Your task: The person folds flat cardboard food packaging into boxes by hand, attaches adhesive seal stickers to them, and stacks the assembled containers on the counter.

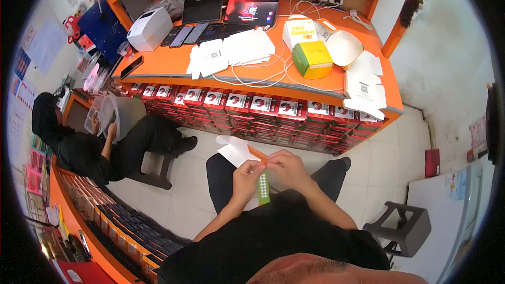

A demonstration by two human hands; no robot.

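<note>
A partly folded cardboard box (263, 190) is over my lap, with a green panel patterned in white, an orange strip and a white flap at its far end. My left hand (247, 180) is closed on the box's edge from the left. From the right, my right hand (288, 169) pinches the same edge, its fingertips meeting those of the left near the orange strip. My hands hide the middle of the box. On the orange desk (173, 68) ahead stands a formed yellow and green box (313, 60), with flat white cartons (247, 47) to its left.
More white cartons (364, 89) overhang the desk's right edge. Phones, a tablet (251, 10), a white printer (149, 29) and loose cables lie on top. Stacked red boxes (236, 101) fill the space below. At left, a seated person (94, 147) handles a plastic tub (122, 115). A stool (401, 229) stands right.
</note>
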